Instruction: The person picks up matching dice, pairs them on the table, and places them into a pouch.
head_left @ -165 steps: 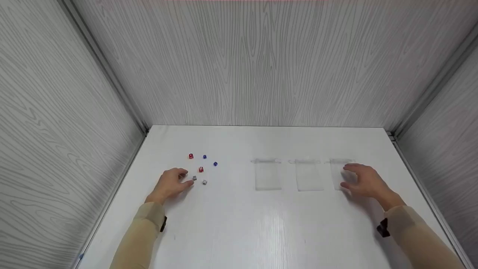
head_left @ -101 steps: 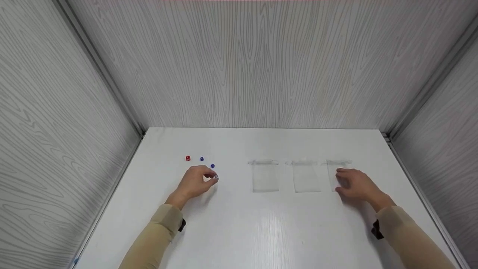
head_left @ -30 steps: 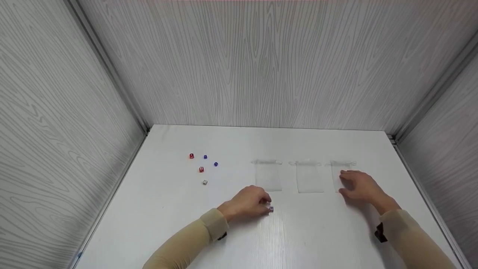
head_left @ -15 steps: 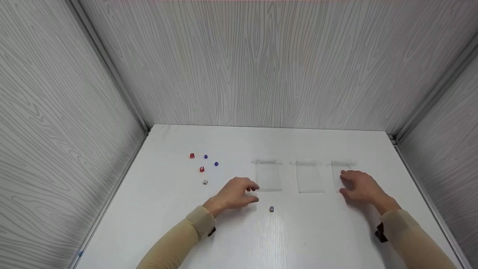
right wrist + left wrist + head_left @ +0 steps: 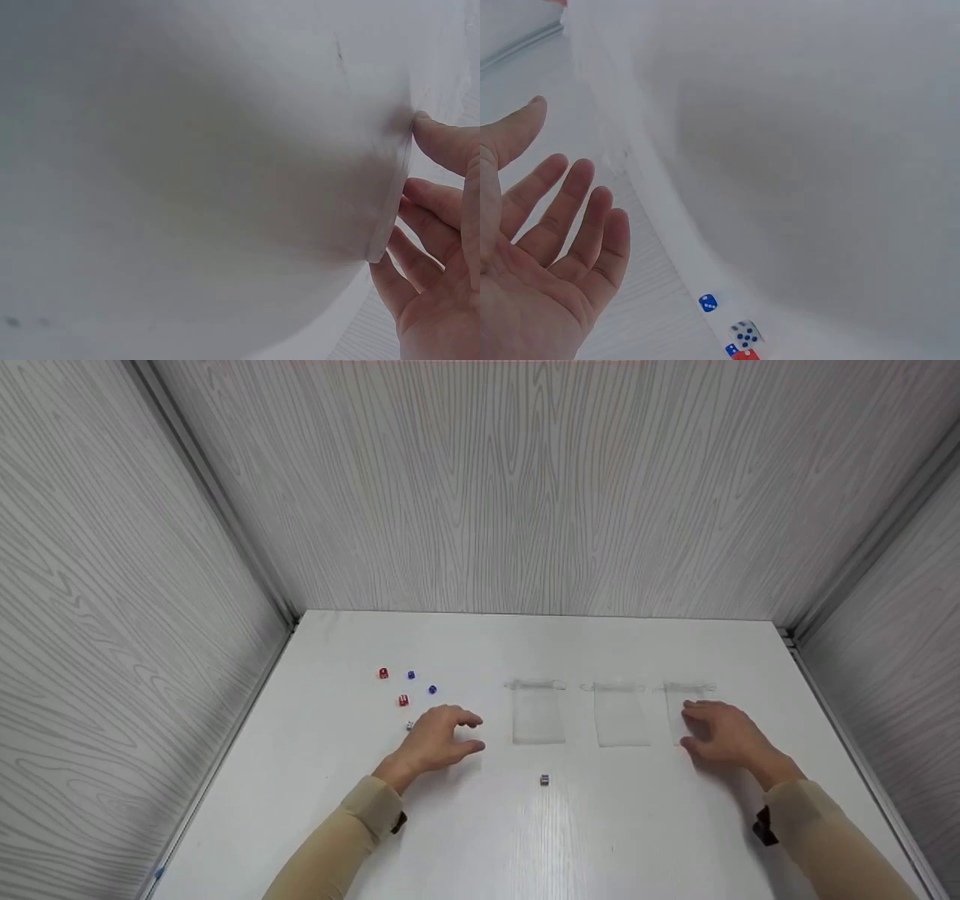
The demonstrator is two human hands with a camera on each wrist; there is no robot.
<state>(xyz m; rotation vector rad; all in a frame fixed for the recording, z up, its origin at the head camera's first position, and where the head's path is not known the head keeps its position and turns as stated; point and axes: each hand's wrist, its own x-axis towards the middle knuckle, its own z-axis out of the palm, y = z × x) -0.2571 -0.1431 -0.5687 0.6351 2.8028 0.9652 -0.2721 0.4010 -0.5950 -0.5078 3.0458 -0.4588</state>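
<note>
Bright table [image 5: 465,847], hazy wrist views

Glare: one pale streak, near side of table. Shadows: soft, beneath left hand [image 5: 437,737] and right hand [image 5: 724,733]. Back wall [image 5: 480,495]: grey, dimmer than table. Wrist views: washed out, table edge bowed. Pink fringe: head view's top.

There are two red cube-shaped dice [image 5: 403,700], two blue cube-shaped dice [image 5: 433,689] and two whitish cube-shaped dice [image 5: 544,780]. Of the translucent, rectangular drawstring bags [image 5: 538,716], one can count three.

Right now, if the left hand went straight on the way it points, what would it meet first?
Probably the leftmost clear bag, ahead of the left hand; the hand's height is unclear, so it might pass over.
</note>
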